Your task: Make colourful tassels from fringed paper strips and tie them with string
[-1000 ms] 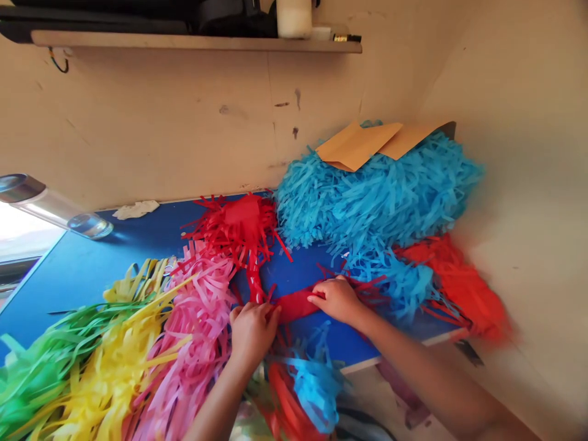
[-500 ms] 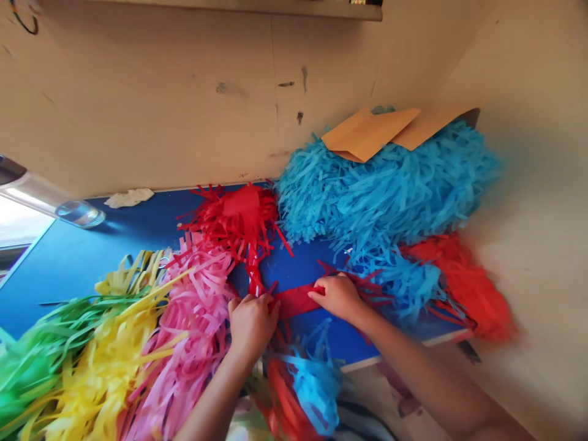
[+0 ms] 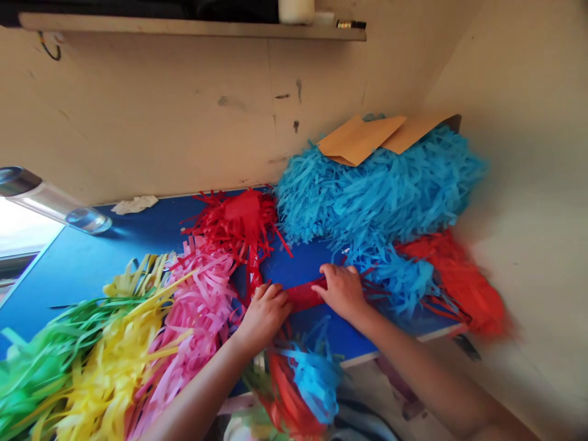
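Note:
A strip of red tissue paper [image 3: 305,296] with fringed ends lies over the front of the blue table, stretched between my two hands. My left hand [image 3: 267,311] is closed on its left end, the fingers curled over the paper and partly hiding it. At the other end my right hand [image 3: 343,293] pinches the paper between thumb and fingers. Just behind my left hand hangs a narrow red strand [image 3: 254,266] leading to a bunch of red fringed paper [image 3: 243,205]. Pink fringe [image 3: 202,300] lies close to the left hand.
Yellow fringe [image 3: 105,361] and green fringe [image 3: 50,355] spread at left. A big blue fringed heap [image 3: 376,196] carries folded brown paper [image 3: 361,141]. Orange-red fringe [image 3: 478,294] overhangs the right edge. A clear bottle [image 3: 50,199] stands back left, beneath a wall shelf [image 3: 184,26].
The view has tilted up slightly, showing more shelf and bottle. My left hand has turned flatter over the paper's end, and the right hand's fingers have lifted and spread a little around its end.

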Action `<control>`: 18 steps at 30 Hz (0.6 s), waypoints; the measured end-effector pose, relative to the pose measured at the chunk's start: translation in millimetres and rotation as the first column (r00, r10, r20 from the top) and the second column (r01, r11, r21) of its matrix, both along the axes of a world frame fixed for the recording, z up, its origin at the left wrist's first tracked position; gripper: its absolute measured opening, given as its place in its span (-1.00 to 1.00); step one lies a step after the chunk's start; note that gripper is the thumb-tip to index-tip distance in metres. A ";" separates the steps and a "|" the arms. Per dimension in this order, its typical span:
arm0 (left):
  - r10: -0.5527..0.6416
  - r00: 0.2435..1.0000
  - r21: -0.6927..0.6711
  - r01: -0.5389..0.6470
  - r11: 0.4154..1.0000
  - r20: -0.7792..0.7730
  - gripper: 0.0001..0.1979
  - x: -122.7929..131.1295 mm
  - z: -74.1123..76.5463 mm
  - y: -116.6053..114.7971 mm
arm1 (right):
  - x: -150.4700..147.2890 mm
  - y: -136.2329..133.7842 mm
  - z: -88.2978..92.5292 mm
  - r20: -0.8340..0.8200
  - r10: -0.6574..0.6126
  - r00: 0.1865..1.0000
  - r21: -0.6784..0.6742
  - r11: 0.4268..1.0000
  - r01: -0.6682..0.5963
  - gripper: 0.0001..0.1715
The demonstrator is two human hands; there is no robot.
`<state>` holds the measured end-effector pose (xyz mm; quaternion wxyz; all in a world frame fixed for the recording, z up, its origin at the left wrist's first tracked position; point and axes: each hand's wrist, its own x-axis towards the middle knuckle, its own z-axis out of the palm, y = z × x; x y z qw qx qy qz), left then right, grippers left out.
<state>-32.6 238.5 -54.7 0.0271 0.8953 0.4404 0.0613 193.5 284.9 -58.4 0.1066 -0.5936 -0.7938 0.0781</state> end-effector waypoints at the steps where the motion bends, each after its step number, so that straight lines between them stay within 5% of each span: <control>1: -0.040 0.999 -0.026 0.039 0.999 -0.013 -0.86 -0.6 0.5 1.1 | 2.2 -4.3 3.4 0.001 0.021 1.000 0.090 0.996 -0.020 -0.68; 3: -0.075 0.997 -0.045 0.074 0.996 -0.022 -0.88 -1.2 1.7 2.5 | 4.6 -12.9 9.5 0.012 0.207 0.978 0.184 0.961 -0.206 -0.82; 6: -0.069 0.997 -0.034 0.069 0.997 -0.020 -0.88 0.2 5.0 2.5 | 3.2 -19.0 11.1 0.089 0.584 0.807 0.133 0.795 -0.591 -0.91; 9: -0.023 1.000 -0.051 0.023 0.998 0.004 -0.89 3.9 10.1 0.5 | 0.6 -11.8 3.1 0.173 0.681 0.711 0.103 0.706 -0.701 -0.79; 11: 0.012 0.999 -0.061 -0.009 0.998 0.036 -0.88 6.7 12.2 -1.2 | 0.1 -2.4 -2.8 0.152 0.690 0.708 0.098 0.702 -0.705 -0.76; 18: 0.117 0.983 0.029 -0.122 0.992 0.143 -0.86 12.2 -2.3 -2.3 | -3.5 11.4 2.5 -0.016 0.557 0.830 0.036 0.830 -0.557 -0.81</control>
